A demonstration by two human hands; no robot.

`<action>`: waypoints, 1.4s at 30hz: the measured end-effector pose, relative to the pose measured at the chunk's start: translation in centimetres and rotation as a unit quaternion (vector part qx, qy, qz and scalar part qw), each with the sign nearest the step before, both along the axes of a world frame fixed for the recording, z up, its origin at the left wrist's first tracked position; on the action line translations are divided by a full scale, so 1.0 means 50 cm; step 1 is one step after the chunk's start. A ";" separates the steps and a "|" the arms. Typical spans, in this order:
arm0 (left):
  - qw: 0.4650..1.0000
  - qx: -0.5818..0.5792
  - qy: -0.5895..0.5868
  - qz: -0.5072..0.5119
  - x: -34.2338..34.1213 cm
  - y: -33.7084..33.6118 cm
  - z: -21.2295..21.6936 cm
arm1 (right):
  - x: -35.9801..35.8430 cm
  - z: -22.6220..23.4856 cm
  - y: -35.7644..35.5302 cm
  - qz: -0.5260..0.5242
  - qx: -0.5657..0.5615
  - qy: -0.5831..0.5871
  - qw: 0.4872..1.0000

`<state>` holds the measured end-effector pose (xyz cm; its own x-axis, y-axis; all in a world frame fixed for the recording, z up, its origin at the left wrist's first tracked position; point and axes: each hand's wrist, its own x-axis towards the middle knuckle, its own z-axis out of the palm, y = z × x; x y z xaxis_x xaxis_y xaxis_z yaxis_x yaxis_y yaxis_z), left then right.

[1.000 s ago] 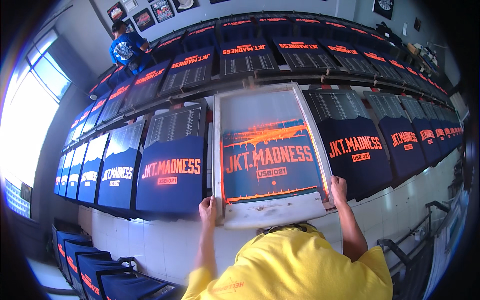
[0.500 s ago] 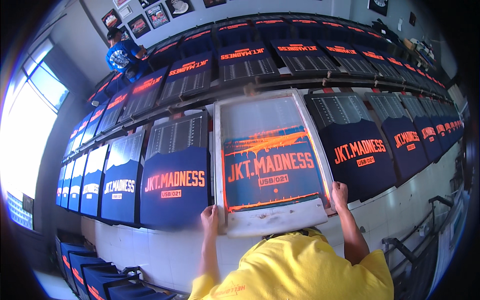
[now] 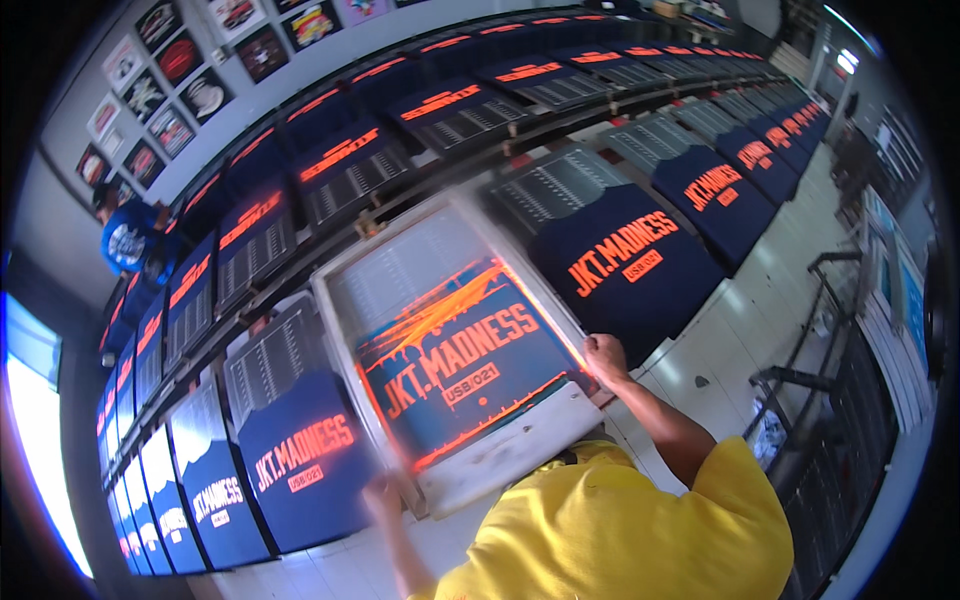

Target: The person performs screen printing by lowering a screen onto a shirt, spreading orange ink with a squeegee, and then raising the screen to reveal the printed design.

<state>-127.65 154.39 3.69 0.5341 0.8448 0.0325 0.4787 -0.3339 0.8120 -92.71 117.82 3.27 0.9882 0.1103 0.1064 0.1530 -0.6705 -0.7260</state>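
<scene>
I hold a white-framed printing screen (image 3: 520, 448) with blue mesh and orange ink. It lies tilted over the long table, between two navy shirts with orange print. My right hand (image 3: 606, 358) grips its right edge near the lower corner. My left hand (image 3: 384, 496) is blurred at the screen's lower left corner and seems to hold it there. One printed shirt (image 3: 300, 455) lies just left of the screen and another (image 3: 625, 260) just right. My yellow shirt fills the lower edge of the view.
Rows of navy shirts (image 3: 450, 110) on boards run along two long tables. A person in a blue top (image 3: 130, 240) stands at the far left end. A metal rack (image 3: 805, 400) stands to my right on the tiled floor. Framed pictures (image 3: 170, 60) hang on the wall.
The view has swung and tilted, so the tables now run diagonally. The screen's far end and my left hand are motion-blurred. Both hands stay at the screen's near edge.
</scene>
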 end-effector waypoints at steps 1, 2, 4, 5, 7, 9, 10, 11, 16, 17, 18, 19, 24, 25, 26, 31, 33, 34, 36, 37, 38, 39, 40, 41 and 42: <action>1.000 0.014 0.019 -0.020 0.003 0.004 -0.014 | -0.001 -0.007 -0.006 -0.008 -0.024 -0.041 0.999; 0.998 0.031 0.039 -0.035 0.003 0.006 -0.007 | -0.005 -0.005 -0.004 -0.009 -0.021 -0.023 0.999; 0.996 0.044 0.058 -0.047 0.010 0.011 -0.008 | -0.005 0.001 -0.008 -0.006 -0.017 -0.008 1.000; 0.997 0.042 0.058 -0.042 0.005 0.015 -0.013 | -0.008 0.001 -0.006 -0.001 -0.016 -0.011 1.000; 0.997 0.037 0.058 -0.030 -0.001 0.024 -0.021 | -0.011 0.001 0.001 0.000 -0.012 -0.008 1.000; 0.995 0.026 0.083 -0.040 0.010 0.013 0.003 | -0.007 -0.004 -0.004 -0.008 -0.013 0.011 1.000; 0.994 0.021 0.095 -0.043 0.017 0.006 0.013 | -0.006 -0.006 -0.009 -0.008 -0.013 0.006 1.000; 0.994 0.026 0.094 -0.040 0.018 0.006 0.017 | -0.008 -0.007 -0.006 -0.007 -0.011 -0.001 1.000; 0.989 0.046 0.140 -0.018 0.013 0.006 0.008 | -0.010 -0.002 0.002 0.006 0.008 0.015 1.000; 0.988 0.067 0.141 -0.017 0.022 -0.008 0.022 | -0.010 -0.010 0.001 0.009 0.006 0.010 1.000; 0.986 0.087 0.141 -0.015 0.035 -0.030 0.048 | -0.009 -0.011 0.003 0.013 0.004 0.003 1.000; 0.984 0.108 0.141 -0.013 0.046 -0.044 0.061 | -0.011 -0.014 0.003 0.008 0.008 0.008 1.000; 0.968 0.225 0.094 -0.064 0.025 -0.030 0.031 | -0.025 -0.005 0.007 0.043 0.008 0.005 0.999; 0.964 0.245 0.087 -0.064 0.025 -0.027 0.026 | -0.026 -0.008 0.007 0.055 0.011 -0.012 0.998; 0.968 0.215 0.112 -0.057 0.026 -0.027 0.037 | -0.030 -0.004 0.009 0.020 0.052 0.083 0.995; 0.971 0.150 0.176 -0.068 0.026 -0.002 0.002 | -0.020 -0.004 0.000 0.024 0.106 0.067 0.992; 0.988 0.118 0.099 -0.016 0.001 -0.003 -0.002 | -0.019 -0.006 0.006 0.038 0.100 0.023 0.994; 0.989 0.113 0.088 -0.022 0.007 -0.007 -0.004 | -0.019 -0.003 0.004 0.028 0.105 0.027 0.994; 0.992 0.106 0.068 -0.019 0.015 -0.026 0.014 | -0.016 -0.003 0.003 0.023 0.115 0.002 0.993; 0.987 0.120 0.095 -0.047 0.033 -0.028 0.030 | -0.018 -0.010 -0.001 0.016 0.118 -0.028 0.992; 0.981 0.134 0.123 -0.071 0.061 -0.030 0.043 | -0.021 -0.017 -0.005 0.012 0.122 -0.057 0.991; 0.975 0.142 0.160 -0.067 0.053 -0.045 0.059 | -0.029 0.029 0.003 0.012 0.181 0.041 0.982; 0.953 0.190 0.217 -0.093 0.061 -0.058 0.085 | -0.024 0.027 0.000 0.016 0.177 0.014 0.984; 0.925 0.232 0.278 -0.119 0.070 -0.067 0.108 | -0.024 0.016 -0.007 0.021 0.173 -0.011 0.985; 0.912 0.251 0.297 -0.132 0.067 -0.064 0.113 | -0.025 0.005 -0.006 0.031 0.170 -0.042 0.984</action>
<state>-124.32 151.20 9.33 0.7662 0.6424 0.0175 0.6334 -0.7594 0.1486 -93.96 117.51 3.53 0.9666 0.1145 0.2295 0.2560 -0.3775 -0.8899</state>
